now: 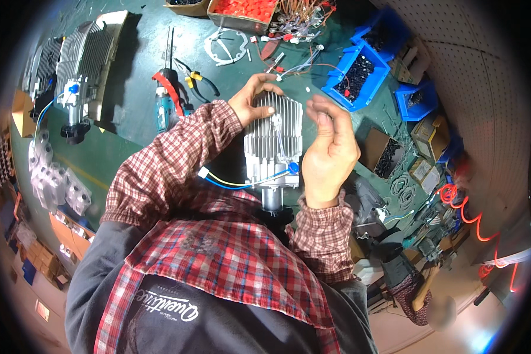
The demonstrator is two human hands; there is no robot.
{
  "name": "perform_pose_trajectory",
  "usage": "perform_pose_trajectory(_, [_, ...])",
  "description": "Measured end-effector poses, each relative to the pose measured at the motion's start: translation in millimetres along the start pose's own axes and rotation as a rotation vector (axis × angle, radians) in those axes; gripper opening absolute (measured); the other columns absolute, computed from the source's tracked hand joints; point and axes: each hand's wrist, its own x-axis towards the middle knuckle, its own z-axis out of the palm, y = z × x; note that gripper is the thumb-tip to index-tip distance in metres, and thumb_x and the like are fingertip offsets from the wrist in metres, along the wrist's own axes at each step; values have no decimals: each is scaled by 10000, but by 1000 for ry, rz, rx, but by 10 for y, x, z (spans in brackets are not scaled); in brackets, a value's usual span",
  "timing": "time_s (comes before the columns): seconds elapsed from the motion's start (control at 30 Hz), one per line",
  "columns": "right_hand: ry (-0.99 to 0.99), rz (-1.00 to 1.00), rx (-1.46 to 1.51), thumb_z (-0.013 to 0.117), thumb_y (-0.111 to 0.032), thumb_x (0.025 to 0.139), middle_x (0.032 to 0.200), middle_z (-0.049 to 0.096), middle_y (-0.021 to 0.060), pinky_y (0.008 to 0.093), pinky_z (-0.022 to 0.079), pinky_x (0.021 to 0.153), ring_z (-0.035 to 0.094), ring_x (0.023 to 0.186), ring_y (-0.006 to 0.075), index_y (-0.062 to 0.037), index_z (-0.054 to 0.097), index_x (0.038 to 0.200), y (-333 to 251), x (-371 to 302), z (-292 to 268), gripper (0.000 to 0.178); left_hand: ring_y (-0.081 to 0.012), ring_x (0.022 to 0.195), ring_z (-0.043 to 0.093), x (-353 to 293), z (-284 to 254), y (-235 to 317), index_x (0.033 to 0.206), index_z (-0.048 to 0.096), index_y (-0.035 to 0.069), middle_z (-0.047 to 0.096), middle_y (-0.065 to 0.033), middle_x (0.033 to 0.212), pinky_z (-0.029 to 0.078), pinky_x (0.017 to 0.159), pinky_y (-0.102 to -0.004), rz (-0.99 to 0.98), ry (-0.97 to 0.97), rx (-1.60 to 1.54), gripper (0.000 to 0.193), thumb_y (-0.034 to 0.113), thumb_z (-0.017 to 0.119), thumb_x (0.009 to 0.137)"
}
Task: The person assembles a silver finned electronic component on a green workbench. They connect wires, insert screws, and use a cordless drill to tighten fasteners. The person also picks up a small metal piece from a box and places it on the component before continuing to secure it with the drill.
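Observation:
Upright in front of me is a finned, silver metal housing (289, 130) with a round lower neck and a black end. A blue and a pale yellow wire with a white connector (203, 172) run out to its left, from beside a blue round fitting (293, 167). My left hand (255, 103) grips the far left part, thumb over the fins and fingers around the far edge. Just right of the housing, my right hand (331, 150) is raised with its fingers extended; nothing shows in it.
A teal power screwdriver (163, 106) and yellow-black pliers (200, 82) lie left. Further left stand more finned housings (84, 56) and bubble wrap (56, 180). Blue bins (360, 71) of small black parts are right, a box of red parts (242, 13) far. Another person (413, 289) is lower right.

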Motion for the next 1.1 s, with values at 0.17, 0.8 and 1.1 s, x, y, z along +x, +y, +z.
perform_pose_trajectory(0.17, [-268, -268, -366, 499, 157, 765, 1002, 641, 150, 344, 535, 782, 651, 917, 309, -6, 605, 999, 230, 188, -233, 304, -243, 1361, 329, -19, 1, 16, 1426, 218, 38, 410, -144, 1402, 201, 1156, -396, -16, 71, 45, 796, -23, 693, 791])
perform_pose_trajectory(0.8, [-535, -52, -52, 471, 66, 902, 873, 674, 100, 270, 529, 703, 661, 794, 145, 7, 607, 941, 192, 712, -55, 153, -207, 1228, 443, 108, -39, 18, 1397, 254, 51, 513, -108, 1219, 312, 1085, -373, -52, -16, 9, 787, -88, 679, 750])
perform_pose_trajectory(1.1, [-366, -140, -246, 598, -15, 851, 1009, 625, 109, 374, 511, 755, 635, 911, 320, -24, 594, 946, 233, -166, -64, 96, -199, 1189, 432, 169, -48, 17, 1384, 269, 43, 496, -80, 1145, 260, 1093, -351, -33, -83, 148, 807, -73, 641, 677])
